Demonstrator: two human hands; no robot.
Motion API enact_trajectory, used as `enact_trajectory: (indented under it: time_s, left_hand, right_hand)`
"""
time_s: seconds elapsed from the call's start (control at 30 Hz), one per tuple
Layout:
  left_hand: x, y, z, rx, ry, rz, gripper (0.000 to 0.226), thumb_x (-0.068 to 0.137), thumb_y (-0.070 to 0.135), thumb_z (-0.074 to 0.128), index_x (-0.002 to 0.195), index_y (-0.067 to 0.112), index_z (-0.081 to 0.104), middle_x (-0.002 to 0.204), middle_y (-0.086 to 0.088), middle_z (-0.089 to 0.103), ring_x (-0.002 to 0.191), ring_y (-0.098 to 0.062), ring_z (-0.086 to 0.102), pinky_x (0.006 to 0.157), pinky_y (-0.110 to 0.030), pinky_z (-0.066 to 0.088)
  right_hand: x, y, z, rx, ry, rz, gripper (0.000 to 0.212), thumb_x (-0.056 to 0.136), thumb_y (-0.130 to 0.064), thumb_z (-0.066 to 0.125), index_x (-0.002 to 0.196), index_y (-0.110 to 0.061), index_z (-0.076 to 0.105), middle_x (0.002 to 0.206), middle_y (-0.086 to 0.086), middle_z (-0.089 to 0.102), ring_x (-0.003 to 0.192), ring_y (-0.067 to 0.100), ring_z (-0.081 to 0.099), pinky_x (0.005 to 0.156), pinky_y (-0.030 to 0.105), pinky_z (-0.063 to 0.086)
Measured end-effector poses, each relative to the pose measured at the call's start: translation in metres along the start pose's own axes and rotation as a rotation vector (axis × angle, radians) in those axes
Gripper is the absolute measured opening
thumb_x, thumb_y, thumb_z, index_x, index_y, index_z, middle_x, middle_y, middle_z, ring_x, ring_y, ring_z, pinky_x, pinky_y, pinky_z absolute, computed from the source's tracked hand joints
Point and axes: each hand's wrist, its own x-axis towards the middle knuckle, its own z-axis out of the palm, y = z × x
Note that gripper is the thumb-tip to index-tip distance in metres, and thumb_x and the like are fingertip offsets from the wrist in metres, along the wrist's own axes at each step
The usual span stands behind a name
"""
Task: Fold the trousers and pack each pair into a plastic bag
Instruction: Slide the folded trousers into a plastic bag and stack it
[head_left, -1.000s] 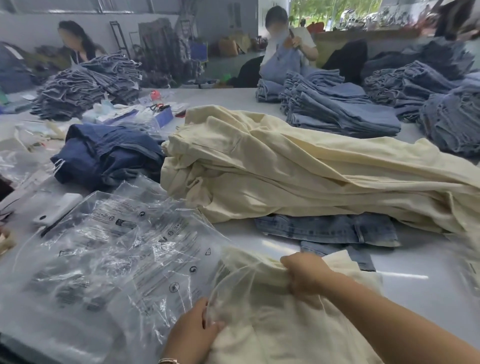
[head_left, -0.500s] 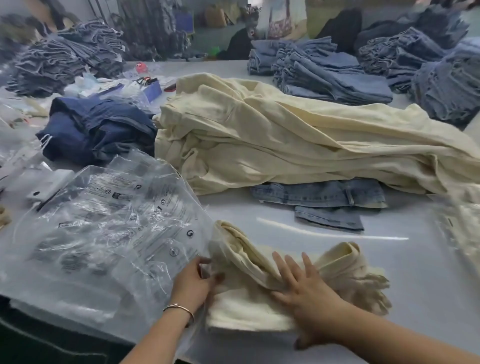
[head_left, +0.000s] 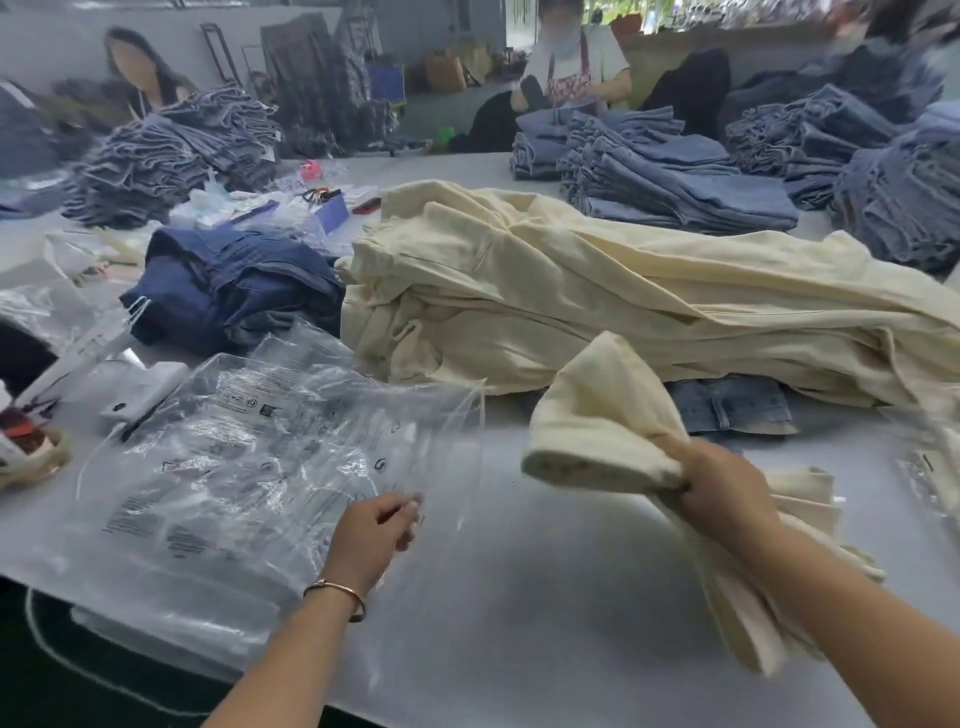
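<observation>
Right hand (head_left: 724, 491): fingers curled tight around a folded pair of cream trousers (head_left: 608, 431), soft, thick woven cotton with a matte nap. The bundle is lifted clear of the grey table (head_left: 545, 597). Its rounded folded end stands up and to the left of the knuckles; the loose leg ends hang down below the wrist and forearm, edges blurred.

Left hand (head_left: 371, 535): fingertips pinch the edge of a clear plastic bag (head_left: 415, 457), which is thin, glossy and creased, with black printed symbols. The bag's open edge rises from the fingers in a curved line; the film spreads out ahead of them. A thin metal bangle (head_left: 337, 597) sits on this wrist.

Bag and trousers are apart, with bare table between the two hands.

Left of the left fingers lies a stack of plastic bags (head_left: 208, 493), flat, shiny and wrinkled, printed with text blocks. Beyond the right fingers is a heap of cream trousers (head_left: 597, 291), unfolded and rumpled, lying over a pair of washed blue jeans (head_left: 727, 410). Beyond the left fingers lies a crumpled pile of dark blue denim (head_left: 234, 291). Farther off stand folded stacks of light blue jeans (head_left: 675, 182), neatly layered. Two other persons stand at the far side.
</observation>
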Motion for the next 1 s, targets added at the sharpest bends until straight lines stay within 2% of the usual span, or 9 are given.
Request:
enact_trajectory:
  time_s: [0.13, 0.23, 0.3, 0.4, 0.5, 0.63, 0.73, 0.8, 1.0]
  left_hand:
    - [0.000, 0.004, 0.012, 0.461, -0.242, 0.149, 0.047, 0.091, 0.029, 0.063, 0.053, 0.019, 0.037, 0.050, 0.006, 0.033, 0.048, -0.007, 0.033, 0.053, -0.023, 0.028]
    - [0.003, 0.016, 0.018, 0.349, -0.395, 0.091, 0.041, 0.090, 0.035, 0.065, 0.059, 0.009, 0.056, 0.048, 0.004, 0.039, 0.044, -0.009, 0.036, 0.048, -0.020, 0.031]
    - [0.007, 0.026, 0.015, 0.203, -0.405, 0.047, 0.034, 0.089, 0.025, 0.068, 0.064, 0.002, 0.064, 0.046, 0.002, 0.043, 0.041, -0.010, 0.039, 0.048, -0.022, 0.033]
    - [0.018, 0.038, -0.002, -0.125, -0.205, -0.153, 0.037, 0.090, 0.001, 0.055, 0.057, 0.013, 0.066, 0.042, 0.008, 0.056, 0.039, -0.005, 0.050, 0.055, -0.029, 0.039]
    - [0.031, 0.049, -0.025, -0.295, -0.130, -0.184, 0.032, 0.096, 0.005, 0.051, 0.075, 0.010, 0.075, 0.050, 0.003, 0.060, 0.045, -0.011, 0.052, 0.049, -0.022, 0.043]
    - [0.031, 0.064, -0.037, -0.058, -0.160, -0.006, 0.023, 0.097, 0.018, 0.054, 0.094, 0.015, 0.076, 0.043, 0.008, 0.039, 0.037, -0.007, 0.031, 0.038, -0.016, 0.027]
    - [0.013, 0.082, -0.019, 0.207, -0.232, 0.209, 0.036, 0.094, 0.018, 0.058, 0.064, 0.033, 0.071, 0.043, 0.017, 0.047, 0.042, 0.001, 0.040, 0.046, -0.013, 0.032]
    - [-0.003, 0.089, -0.001, 0.380, -0.272, 0.337, 0.047, 0.094, 0.024, 0.059, 0.048, 0.024, 0.049, 0.045, 0.013, 0.039, 0.047, -0.003, 0.036, 0.052, -0.022, 0.031]
    - [-0.037, 0.102, 0.006, 0.472, -0.310, 0.456, 0.029, 0.087, 0.042, 0.055, 0.093, 0.022, 0.075, 0.068, 0.003, 0.066, 0.065, -0.010, 0.055, 0.070, -0.031, 0.046]
  right_hand:
    - [0.006, -0.003, -0.037, 0.438, 0.108, 0.012, 0.097, 0.076, -0.017, 0.073, 0.149, -0.047, 0.016, 0.126, 0.013, 0.060, 0.106, 0.040, 0.057, 0.079, 0.042, 0.046]
    - [-0.003, -0.037, -0.051, 0.614, 0.079, -0.095, 0.120, 0.074, -0.014, 0.075, 0.149, -0.043, -0.013, 0.136, 0.019, 0.051, 0.115, 0.042, 0.053, 0.093, 0.050, 0.045]
    - [-0.013, -0.060, -0.042, 0.531, 0.043, -0.188, 0.115, 0.071, -0.028, 0.075, 0.152, -0.034, -0.006, 0.133, 0.013, 0.056, 0.114, 0.038, 0.056, 0.089, 0.043, 0.047]
    - [-0.030, -0.080, -0.018, 0.274, -0.015, -0.333, 0.094, 0.066, -0.054, 0.058, 0.148, -0.046, 0.012, 0.120, -0.002, 0.065, 0.107, 0.028, 0.060, 0.075, 0.030, 0.042]
    - [-0.040, -0.081, 0.009, 0.190, -0.100, -0.454, 0.075, 0.076, -0.050, 0.054, 0.144, -0.049, 0.023, 0.123, -0.014, 0.061, 0.111, 0.017, 0.057, 0.082, 0.027, 0.042]
    - [-0.045, -0.081, 0.029, 0.020, -0.194, -0.551, 0.071, 0.083, -0.042, 0.045, 0.149, -0.042, 0.019, 0.124, -0.013, 0.054, 0.111, 0.019, 0.055, 0.085, 0.032, 0.044]
    - [-0.041, -0.096, 0.033, -0.057, -0.199, -0.531, 0.077, 0.084, -0.038, 0.049, 0.152, -0.030, 0.014, 0.126, -0.003, 0.052, 0.109, 0.026, 0.055, 0.084, 0.037, 0.045]
    - [-0.036, -0.108, 0.036, -0.086, -0.172, -0.450, 0.081, 0.085, -0.037, 0.049, 0.154, -0.023, 0.009, 0.128, 0.000, 0.049, 0.111, 0.027, 0.053, 0.085, 0.037, 0.044]
    - [-0.023, -0.131, 0.032, 0.127, -0.126, -0.111, 0.044, 0.085, -0.038, 0.051, 0.126, -0.025, 0.047, 0.123, -0.003, 0.060, 0.109, 0.022, 0.059, 0.083, 0.030, 0.045]
